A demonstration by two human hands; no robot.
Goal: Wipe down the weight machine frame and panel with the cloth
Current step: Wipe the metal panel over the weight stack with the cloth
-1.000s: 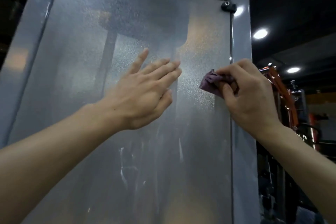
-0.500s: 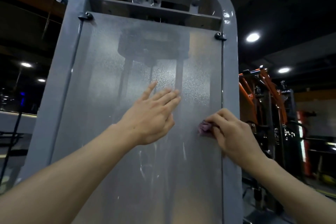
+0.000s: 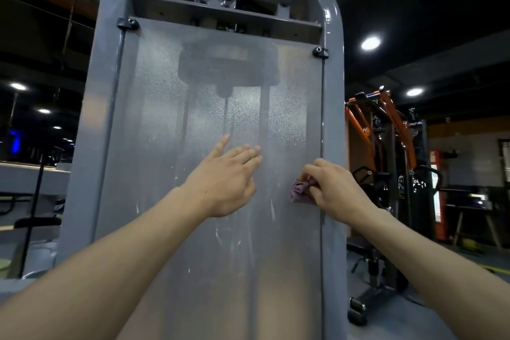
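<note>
A tall grey weight machine frame [image 3: 335, 107] fills the middle of the view, with a frosted translucent panel [image 3: 209, 107] bolted across it. Dark weight plates and guide rods show dimly through the panel. My left hand [image 3: 226, 178] lies flat against the panel with straight fingers. My right hand [image 3: 332, 188] grips a small purple cloth [image 3: 299, 191] and holds it against the panel near its right edge, beside the frame's right upright. White streaks mark the panel below both hands.
An orange and black gym rack [image 3: 386, 146] stands to the right behind the machine. A black machine foot [image 3: 358, 309] sits on the floor at lower right. Dark equipment and a pale counter [image 3: 30, 174] lie at left. Ceiling lights [image 3: 370, 43] glow overhead.
The view has pulled back and tilted up, showing the top of the frame. My right hand has slid the cloth down the panel's right edge. My left hand stays flat on the panel.
</note>
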